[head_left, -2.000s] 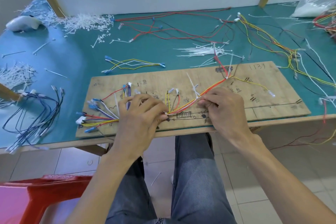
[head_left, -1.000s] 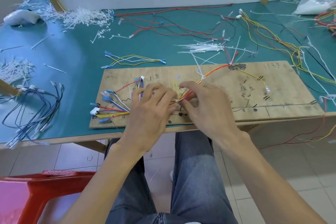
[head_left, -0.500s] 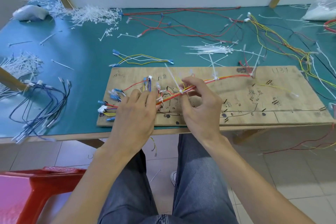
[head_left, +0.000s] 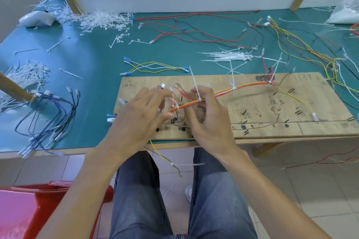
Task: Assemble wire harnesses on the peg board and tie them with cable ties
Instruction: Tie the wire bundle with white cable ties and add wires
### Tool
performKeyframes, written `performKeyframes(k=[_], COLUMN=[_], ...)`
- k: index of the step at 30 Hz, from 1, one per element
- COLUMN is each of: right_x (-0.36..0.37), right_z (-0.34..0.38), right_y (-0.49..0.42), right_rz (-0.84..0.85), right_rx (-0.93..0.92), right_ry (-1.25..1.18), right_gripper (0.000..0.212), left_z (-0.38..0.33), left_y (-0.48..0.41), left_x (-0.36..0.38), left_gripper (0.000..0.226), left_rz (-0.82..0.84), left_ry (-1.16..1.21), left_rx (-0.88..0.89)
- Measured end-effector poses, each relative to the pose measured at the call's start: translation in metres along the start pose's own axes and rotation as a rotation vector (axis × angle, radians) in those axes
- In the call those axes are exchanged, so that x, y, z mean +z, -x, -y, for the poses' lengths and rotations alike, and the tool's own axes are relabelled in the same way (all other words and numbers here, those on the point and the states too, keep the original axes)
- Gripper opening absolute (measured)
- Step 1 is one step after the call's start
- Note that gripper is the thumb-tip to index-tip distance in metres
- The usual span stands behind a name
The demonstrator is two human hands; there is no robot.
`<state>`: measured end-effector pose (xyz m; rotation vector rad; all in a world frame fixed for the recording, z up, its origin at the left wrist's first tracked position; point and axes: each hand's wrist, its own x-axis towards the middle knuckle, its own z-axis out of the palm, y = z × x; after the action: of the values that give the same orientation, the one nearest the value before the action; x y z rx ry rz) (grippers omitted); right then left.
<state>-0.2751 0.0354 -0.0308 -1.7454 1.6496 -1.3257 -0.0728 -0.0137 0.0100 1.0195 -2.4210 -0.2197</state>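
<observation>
Though blur hides any contact, the left hand (head_left: 139,116) spreads loose fingers (head_left: 153,94); at its three o'clock the right hand (head_left: 206,116) pinches the red-orange-yellow wire bundle (head_left: 223,92) above the plywood peg board (head_left: 258,110), probably steadying its upright white cable tie (head_left: 194,83) for tightening.

- just one peg board (head_left: 272,106)
- two hands: left hand (head_left: 139,120), right hand (head_left: 207,120)
- one wire harness (head_left: 223,92)
- three cable ties (head_left: 234,87) on it, tails up
- one red stool (head_left: 48,200)
</observation>
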Motion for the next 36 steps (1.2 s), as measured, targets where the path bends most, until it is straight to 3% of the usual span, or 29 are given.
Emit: performKeyframes(k=[2,5,10,14,17,22,26,29,33,36], right_x=[-0.002,-0.004,-0.004,-0.001,0.0,0.002,-0.004,-0.003,-0.001,-0.003], right_z=[0.001,0.001,-0.002,-0.004,-0.003,-0.005,-0.008,-0.006,-0.003,-0.006], right_y=[-0.001,-0.001,0.0,0.0,0.0,0.0,-0.001,0.0,-0.001,-0.004], right_rz=[-0.005,-0.041,-0.192,-0.28,-0.257,-0.216,-0.289,-0.295,-0.321,-0.337], right_rx=[-0.006,-0.05,-0.116,-0.139,-0.145,-0.094,0.032,0.015,-0.085,-0.13], right_ry=[0.003,-0.004,0.005,-0.031,-0.012,0.092,0.02,0.068,0.208,0.225], right_gripper=[0.038,0.038,0.028,0.021,0.026,0.038,0.03,0.021,0.021,0.017], left_z=[0.01,0.017,0.023,0.035,0.042,0.039,0.045,0.061,0.06,0.051], left_y=[0.01,0.022,0.022,0.017,0.005,-0.006,0.003,0.006,0.007,0.006], left_x=[-0.002,0.002,0.002,-0.007,-0.017,-0.021,-0.018,-0.023,-0.026,-0.026], left_gripper=[0.057,0.078,0.06,0.042,0.027,0.026,0.023,0.025,0.025,0.025], left_rz=[0.073,0.022,0.009,0.074,0.004,-0.164,-0.311,-0.356,-0.409,-0.34], left_ry=[-0.013,-0.003,-0.129,0.081,0.1,-0.048,-0.217,-0.297,-0.126,0.064], left_rx=[-0.01,-0.109,-0.039,-0.079,-0.051,0.017,0.011,-0.031,-0.115,-0.064])
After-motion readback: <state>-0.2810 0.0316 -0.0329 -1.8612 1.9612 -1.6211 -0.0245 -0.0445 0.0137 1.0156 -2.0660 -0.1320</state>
